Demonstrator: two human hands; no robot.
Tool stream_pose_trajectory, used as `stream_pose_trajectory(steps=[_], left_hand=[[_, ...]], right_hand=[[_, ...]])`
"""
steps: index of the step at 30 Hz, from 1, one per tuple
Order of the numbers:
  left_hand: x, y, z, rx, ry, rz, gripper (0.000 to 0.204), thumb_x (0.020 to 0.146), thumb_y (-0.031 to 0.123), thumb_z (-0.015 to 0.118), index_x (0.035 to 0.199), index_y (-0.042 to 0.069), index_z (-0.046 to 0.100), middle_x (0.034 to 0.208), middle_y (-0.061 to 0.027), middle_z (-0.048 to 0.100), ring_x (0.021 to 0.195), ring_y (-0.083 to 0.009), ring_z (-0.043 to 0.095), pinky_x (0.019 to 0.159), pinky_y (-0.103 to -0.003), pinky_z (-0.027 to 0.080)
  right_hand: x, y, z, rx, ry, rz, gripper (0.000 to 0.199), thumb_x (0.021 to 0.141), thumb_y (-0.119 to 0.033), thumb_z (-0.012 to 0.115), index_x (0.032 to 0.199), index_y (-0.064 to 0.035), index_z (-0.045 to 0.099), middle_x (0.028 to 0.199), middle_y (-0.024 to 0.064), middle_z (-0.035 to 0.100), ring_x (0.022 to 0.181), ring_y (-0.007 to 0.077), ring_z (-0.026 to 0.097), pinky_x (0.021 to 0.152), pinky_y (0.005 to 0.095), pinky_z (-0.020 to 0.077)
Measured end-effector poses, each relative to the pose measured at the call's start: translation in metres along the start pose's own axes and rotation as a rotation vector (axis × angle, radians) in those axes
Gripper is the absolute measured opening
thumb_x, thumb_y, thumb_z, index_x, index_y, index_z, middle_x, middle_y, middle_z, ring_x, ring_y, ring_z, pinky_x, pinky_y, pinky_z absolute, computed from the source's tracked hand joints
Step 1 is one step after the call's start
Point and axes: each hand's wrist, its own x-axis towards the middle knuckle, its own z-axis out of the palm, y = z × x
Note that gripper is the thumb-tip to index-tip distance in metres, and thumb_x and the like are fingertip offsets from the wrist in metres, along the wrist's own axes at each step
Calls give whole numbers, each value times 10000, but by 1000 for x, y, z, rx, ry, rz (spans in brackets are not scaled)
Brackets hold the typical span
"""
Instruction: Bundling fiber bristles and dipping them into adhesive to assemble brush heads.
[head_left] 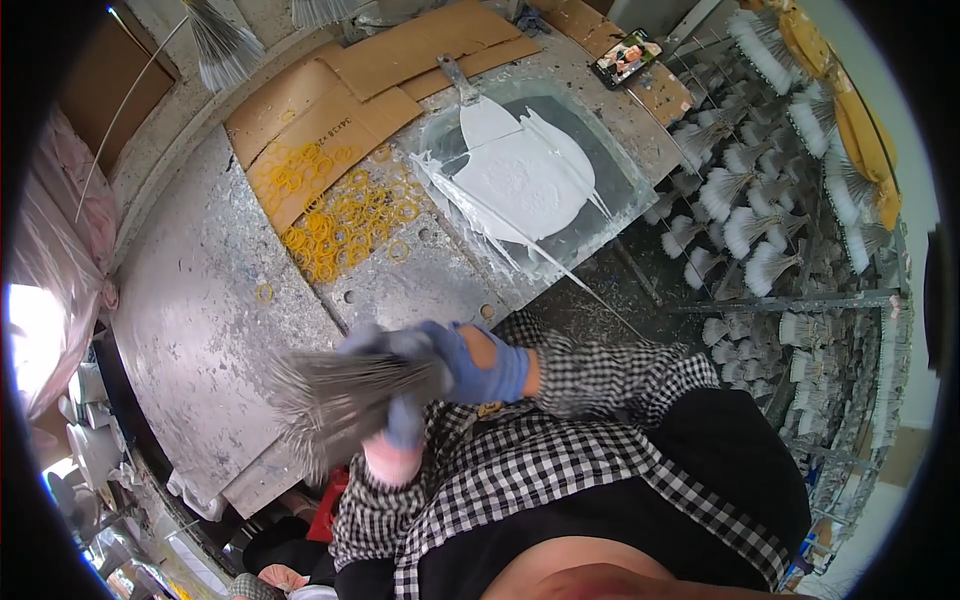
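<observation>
A thick bundle of thin grey strands (335, 395) is held in front of my body, above the near edge of the work table, its splayed end toward the left. My right hand (475, 365), in a blue glove, is closed around the bundle's narrower end. Below it, my left hand (402, 425), also gloved in blue with a pink cuff, is closed at the bundle's lower side. Motion blurs the bundle and both hands, so single fingers are hard to make out. Many yellow rubber bands (340, 230) lie loose on the table beyond the hands.
White paste (530, 175) is spread on a glass plate (625, 205) at the far right, with a scraper (458, 78) at its back edge. Cardboard sheets (400, 55) and a phone (627, 58) lie behind. Racks of white-tipped bundles (745, 215) stand at the right.
</observation>
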Motion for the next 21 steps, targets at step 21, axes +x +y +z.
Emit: stream_pose_trajectory(steps=[21], left_hand=[[-61, -1, -124, 1169, 347, 928, 815, 957, 644, 475, 1399, -37, 404, 1357, -230, 516, 1256, -333, 528, 1065, -470, 443]], right_hand=[[-66, 8, -8, 440, -62, 215, 445, 848, -370, 737, 1012, 33, 643, 703, 73, 657, 537, 160, 636, 518, 301, 532]])
